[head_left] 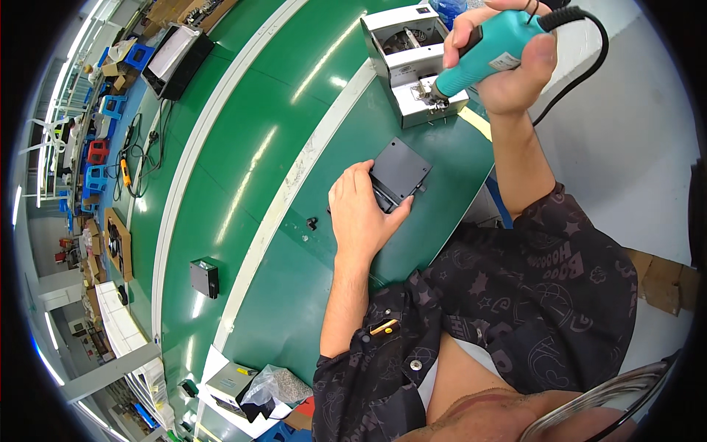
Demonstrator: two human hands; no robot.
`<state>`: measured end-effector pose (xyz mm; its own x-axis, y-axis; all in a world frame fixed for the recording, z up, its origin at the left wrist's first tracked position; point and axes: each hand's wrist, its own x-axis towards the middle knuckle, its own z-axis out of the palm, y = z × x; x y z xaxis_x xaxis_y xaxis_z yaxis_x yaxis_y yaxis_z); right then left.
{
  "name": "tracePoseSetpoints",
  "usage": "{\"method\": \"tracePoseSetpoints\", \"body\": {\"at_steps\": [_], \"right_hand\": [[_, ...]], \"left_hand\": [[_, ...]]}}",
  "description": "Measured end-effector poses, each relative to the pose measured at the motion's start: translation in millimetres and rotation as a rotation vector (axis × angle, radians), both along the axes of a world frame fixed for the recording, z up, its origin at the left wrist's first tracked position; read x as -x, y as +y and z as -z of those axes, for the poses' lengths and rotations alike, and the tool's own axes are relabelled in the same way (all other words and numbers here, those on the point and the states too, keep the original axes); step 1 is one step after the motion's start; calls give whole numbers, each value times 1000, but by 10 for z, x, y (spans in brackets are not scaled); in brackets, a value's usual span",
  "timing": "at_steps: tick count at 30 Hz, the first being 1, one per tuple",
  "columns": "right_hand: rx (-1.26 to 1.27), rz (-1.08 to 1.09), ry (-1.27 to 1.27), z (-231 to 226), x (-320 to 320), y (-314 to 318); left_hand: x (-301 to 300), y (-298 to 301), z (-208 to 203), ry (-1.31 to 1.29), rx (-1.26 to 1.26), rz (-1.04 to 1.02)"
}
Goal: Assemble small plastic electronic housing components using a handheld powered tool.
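My left hand (361, 210) rests on the green work surface (243, 169) and grips the near edge of a dark grey flat metal part (401, 171). My right hand (508, 66) is raised above the bench and holds a teal electric screwdriver (482, 59) with a black cable (589, 51). The screwdriver's tip points down at a silver metal box (409, 62) that stands open just beyond the dark part.
A small black piece (311, 222) lies on the green surface left of my left hand. Another dark box (204, 278) sits farther left. A plastic bag of small parts (274, 384) and a grey unit (230, 379) lie near the lower edge. Benches and blue stools line the far left.
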<state>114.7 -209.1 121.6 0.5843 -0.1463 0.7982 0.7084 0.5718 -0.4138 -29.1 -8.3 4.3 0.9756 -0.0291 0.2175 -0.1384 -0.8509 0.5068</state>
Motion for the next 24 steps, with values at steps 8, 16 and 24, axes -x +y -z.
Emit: {"method": "tracePoseSetpoints", "body": {"at_steps": [8, 16, 24], "right_hand": [[58, 74, 66, 15, -214, 19], [174, 33, 220, 23, -193, 112], [67, -94, 168, -18, 180, 524]], "left_hand": [[13, -13, 32, -33, 9, 12], [26, 27, 25, -33, 16, 1], [28, 24, 22, -68, 18, 7]]}}
